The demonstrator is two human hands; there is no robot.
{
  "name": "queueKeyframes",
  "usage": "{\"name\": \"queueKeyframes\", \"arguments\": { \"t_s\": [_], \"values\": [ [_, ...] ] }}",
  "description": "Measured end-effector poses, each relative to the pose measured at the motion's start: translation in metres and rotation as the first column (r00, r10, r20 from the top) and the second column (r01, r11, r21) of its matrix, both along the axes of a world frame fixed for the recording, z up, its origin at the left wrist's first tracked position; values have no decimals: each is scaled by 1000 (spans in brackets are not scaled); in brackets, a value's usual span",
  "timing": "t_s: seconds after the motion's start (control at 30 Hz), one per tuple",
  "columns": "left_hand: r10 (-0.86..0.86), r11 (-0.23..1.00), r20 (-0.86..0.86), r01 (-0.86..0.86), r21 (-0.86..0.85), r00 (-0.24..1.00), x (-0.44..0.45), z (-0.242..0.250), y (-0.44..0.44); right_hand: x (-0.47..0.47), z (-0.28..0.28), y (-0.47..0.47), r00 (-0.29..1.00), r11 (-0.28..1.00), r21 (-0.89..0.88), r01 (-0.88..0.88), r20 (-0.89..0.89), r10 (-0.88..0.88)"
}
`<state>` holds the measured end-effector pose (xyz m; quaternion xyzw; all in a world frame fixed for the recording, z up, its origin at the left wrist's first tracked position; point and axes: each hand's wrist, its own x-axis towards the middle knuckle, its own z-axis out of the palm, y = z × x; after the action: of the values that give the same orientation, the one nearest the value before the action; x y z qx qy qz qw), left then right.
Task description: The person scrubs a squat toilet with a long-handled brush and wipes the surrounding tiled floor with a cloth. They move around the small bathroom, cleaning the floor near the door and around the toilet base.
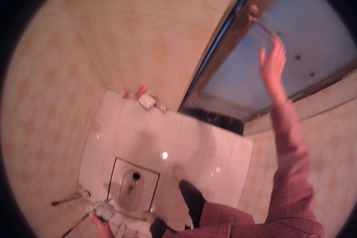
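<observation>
My right hand (273, 64) is raised at a bluish door panel (235, 80). One fingertip meets, or nearly meets, the free end of a metal door handle or latch (260, 23). The thumb stands apart from the other fingers, and nothing shows in the palm. Low at the left, the fingers of my left hand (100, 224) are around a crumpled greyish-white cloth (104, 210). Below that cloth, part of the floor is hidden. A squat toilet (132, 193) is set into the floor just right of the cloth.
A brush with a red-tipped handle (66, 199) leans by the left wall. Along the far wall sit a white packet (147, 101), a red bottle or container (142, 90) and a small red item (126, 95). A dark threshold (217, 118) runs under the door. The tiled floor (190, 139) shines.
</observation>
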<state>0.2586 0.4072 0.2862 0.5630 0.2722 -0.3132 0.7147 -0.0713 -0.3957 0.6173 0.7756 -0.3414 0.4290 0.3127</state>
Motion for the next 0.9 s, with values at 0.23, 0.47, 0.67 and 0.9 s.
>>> {"name": "queueKeyframes", "arguments": {
  "t_s": [0.23,0.47,0.67,0.9],
  "values": [
    [-23,993,48,17,120,999,-22,30,-107,4,66,-84,945,915,337,221,-306,-115],
    [-137,984,81,126,125,987,-37,18,-158,-40,64,-6,984,955,276,107,-168,-61],
    [-177,975,172,149,163,969,-15,5,-131,-125,3,172,1000,953,303,-15,0,16],
    [-263,961,158,244,132,952,-25,26,-144,-245,-224,351,749,-44,918,-394,293,-595]
  ]
}}
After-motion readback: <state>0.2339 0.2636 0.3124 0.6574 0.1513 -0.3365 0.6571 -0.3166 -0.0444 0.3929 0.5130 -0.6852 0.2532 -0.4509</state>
